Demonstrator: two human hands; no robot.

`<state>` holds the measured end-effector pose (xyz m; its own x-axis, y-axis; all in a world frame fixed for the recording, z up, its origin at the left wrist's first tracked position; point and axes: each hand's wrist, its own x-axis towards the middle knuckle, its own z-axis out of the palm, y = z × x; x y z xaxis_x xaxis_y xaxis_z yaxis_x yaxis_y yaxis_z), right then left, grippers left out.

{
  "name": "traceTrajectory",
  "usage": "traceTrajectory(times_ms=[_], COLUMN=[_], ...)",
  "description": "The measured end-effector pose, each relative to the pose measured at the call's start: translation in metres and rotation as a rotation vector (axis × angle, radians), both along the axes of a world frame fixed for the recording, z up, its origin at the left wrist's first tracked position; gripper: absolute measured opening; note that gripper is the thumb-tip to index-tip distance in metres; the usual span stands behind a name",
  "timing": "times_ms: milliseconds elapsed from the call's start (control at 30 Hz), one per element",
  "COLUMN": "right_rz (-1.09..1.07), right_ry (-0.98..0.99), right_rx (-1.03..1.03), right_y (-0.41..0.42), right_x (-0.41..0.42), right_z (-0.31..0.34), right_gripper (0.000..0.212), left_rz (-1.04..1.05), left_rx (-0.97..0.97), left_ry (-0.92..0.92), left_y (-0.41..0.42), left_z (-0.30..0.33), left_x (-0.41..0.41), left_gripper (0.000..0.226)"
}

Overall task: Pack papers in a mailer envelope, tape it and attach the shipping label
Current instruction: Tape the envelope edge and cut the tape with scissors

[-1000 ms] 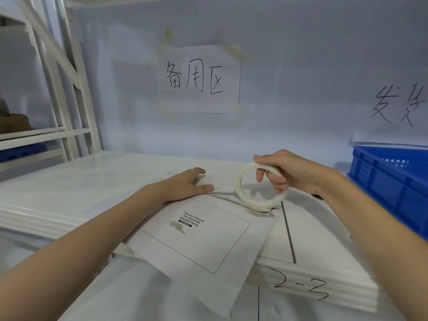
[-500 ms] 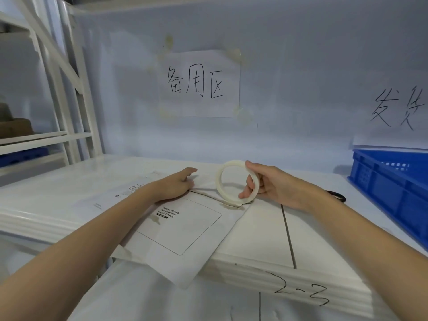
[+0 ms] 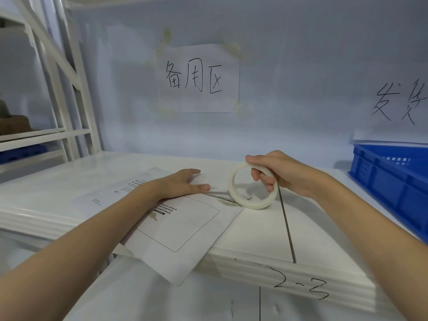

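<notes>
A white mailer envelope (image 3: 185,230) lies on the white shelf (image 3: 259,230), its near corner hanging over the front edge; a printed box on it reads "please attach express waybill here". My left hand (image 3: 183,183) presses flat on the envelope's far end, fingers together. My right hand (image 3: 278,173) grips a white roll of tape (image 3: 234,193) standing on edge at the envelope's far right corner. Another printed white sheet (image 3: 122,191) lies partly under my left forearm.
A blue plastic crate (image 3: 391,188) stands at the right on the shelf. White rack uprights (image 3: 67,89) rise at the left. Paper signs (image 3: 199,77) with handwritten characters hang on the back wall. "2-3" is written on the shelf's front edge (image 3: 301,286).
My right hand shifted the tape roll left and then back right along the envelope's far edge, changing its grip to the roll's top. My left hand stays pressed on the envelope.
</notes>
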<state>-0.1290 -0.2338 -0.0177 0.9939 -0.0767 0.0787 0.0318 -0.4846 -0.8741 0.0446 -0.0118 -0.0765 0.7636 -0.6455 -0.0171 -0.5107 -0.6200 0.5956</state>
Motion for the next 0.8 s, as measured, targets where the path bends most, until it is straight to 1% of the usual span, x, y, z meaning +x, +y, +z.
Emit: traceTrajectory(times_ms=[67,133,200,233,333,400,433,467,533,600,667,800], right_rz=[-0.019,-0.015,0.035,0.068,0.121,0.122,0.119,0.113,0.098,0.088,0.073,0.009], right_ry=[-0.012,-0.016,0.014,0.042,0.103,0.110,0.107,0.102,0.085,0.067,0.053,0.053], right_rx=[0.024,0.078,0.127,0.152,0.204,0.213,0.219,0.223,0.213,0.176,0.123,0.060], right_y=[-0.001,-0.003,-0.006,-0.008,-0.012,-0.013,-0.012,-0.012,-0.011,-0.009,-0.010,-0.015], right_x=[0.003,0.005,0.005,0.004,0.002,0.002,0.003,0.003,0.004,0.004,0.003,-0.005], right_z=[-0.002,-0.006,-0.008,-0.009,-0.010,-0.010,-0.010,-0.009,-0.008,-0.005,-0.001,0.007], right_gripper=[0.046,0.047,0.051,0.052,0.054,0.052,0.052,0.051,0.049,0.046,0.044,0.041], left_rz=[-0.004,-0.032,-0.089,-0.117,-0.129,-0.119,-0.122,-0.129,-0.139,-0.149,-0.159,-0.157], left_rx=[-0.006,0.017,0.050,0.057,0.044,-0.006,-0.024,-0.022,0.011,0.022,0.029,0.036], left_ry=[0.021,-0.032,-0.112,-0.117,-0.003,0.063,0.082,0.080,0.032,-0.007,-0.032,-0.090], left_y=[0.000,-0.003,-0.008,-0.011,-0.017,-0.019,-0.021,-0.022,-0.024,-0.024,-0.024,-0.025], left_z=[0.002,0.005,0.008,0.009,0.007,0.007,0.007,0.006,0.003,-0.001,-0.001,-0.001], left_x=[-0.001,-0.003,-0.008,-0.009,-0.014,-0.018,-0.019,-0.020,-0.021,-0.019,-0.019,-0.022], left_gripper=[0.085,0.076,0.064,0.059,0.056,0.053,0.056,0.064,0.077,0.083,0.083,0.074])
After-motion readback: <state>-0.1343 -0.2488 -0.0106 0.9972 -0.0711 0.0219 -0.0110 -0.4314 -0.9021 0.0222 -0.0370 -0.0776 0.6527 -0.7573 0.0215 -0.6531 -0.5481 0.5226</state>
